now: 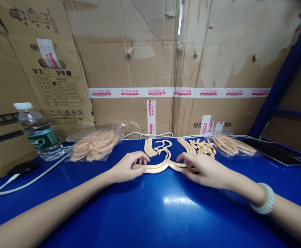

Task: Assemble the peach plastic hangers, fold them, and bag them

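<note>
Beige clothes hangers (156, 168), seemingly two lying one against the other, rest on the blue table with their hooks pointing away from me. My left hand (129, 166) curls around their left end, thumb along the near side. At the right end, my right hand (207, 168) has its fingers and thumb around the arm, covering its tip. Just behind lie several curved hanger arms (148, 147) and loose S-shaped hooks (163, 143). More arms (186, 146) lie behind my right hand, beside a heap of small hook pieces (203, 147).
Clear bags of beige parts stand at the left (94, 143) and right (231, 145). A water bottle (40, 134), a black mouse-like device (23, 168) and a white cable (40, 178) are at the left. A dark phone or tablet (274, 153) lies right. Cardboard (129, 69) walls the back.
</note>
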The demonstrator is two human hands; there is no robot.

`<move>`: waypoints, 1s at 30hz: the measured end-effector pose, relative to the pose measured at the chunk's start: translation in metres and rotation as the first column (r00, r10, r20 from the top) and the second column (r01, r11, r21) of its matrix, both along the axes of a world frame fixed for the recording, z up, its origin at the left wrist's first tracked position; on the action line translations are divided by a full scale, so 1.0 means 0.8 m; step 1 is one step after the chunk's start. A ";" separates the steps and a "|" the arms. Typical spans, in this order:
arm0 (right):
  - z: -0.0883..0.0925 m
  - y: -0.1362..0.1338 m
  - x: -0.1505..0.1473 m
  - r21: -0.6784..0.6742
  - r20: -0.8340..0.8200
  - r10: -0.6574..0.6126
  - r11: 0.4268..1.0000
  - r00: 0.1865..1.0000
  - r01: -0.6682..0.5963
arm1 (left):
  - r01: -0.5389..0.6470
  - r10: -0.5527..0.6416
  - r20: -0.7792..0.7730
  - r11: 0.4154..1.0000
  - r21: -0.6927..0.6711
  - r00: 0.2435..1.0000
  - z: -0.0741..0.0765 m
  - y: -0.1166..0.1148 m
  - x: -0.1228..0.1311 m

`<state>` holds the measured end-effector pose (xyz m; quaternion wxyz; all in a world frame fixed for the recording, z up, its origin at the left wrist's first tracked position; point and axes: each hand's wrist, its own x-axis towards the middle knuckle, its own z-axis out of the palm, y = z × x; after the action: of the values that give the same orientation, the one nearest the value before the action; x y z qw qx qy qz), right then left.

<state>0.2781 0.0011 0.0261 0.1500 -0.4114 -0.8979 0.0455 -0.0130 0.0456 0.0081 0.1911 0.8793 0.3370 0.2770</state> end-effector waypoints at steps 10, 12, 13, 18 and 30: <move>-0.008 -0.022 -0.024 0.064 0.226 -0.065 0.997 0.972 0.051 | 0.100 -0.091 -0.085 0.989 0.107 0.992 -0.003 0.003 -0.003; -0.007 -0.019 -0.020 0.099 0.272 -0.151 0.987 0.950 0.129 | 0.108 -0.098 -0.091 0.988 0.106 0.991 -0.003 0.004 -0.002; -0.006 -0.018 -0.019 0.113 0.287 -0.177 0.982 0.942 0.150 | 0.110 -0.101 -0.090 0.988 0.107 0.991 -0.003 0.004 -0.002; -0.006 -0.024 -0.026 0.081 0.233 -0.035 0.997 0.972 0.016 | 0.097 -0.089 -0.080 0.990 0.102 0.993 -0.003 0.003 -0.002; -0.023 -0.038 -0.037 0.074 0.138 0.251 0.962 0.958 -0.263 | -0.198 0.186 0.125 0.976 0.089 0.975 -0.012 0.016 -0.004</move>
<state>0.2486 -0.0290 0.0079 0.1037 -0.2860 -0.9526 -0.0028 -0.0163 0.0587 -0.0017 0.1379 0.8336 0.3942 0.3614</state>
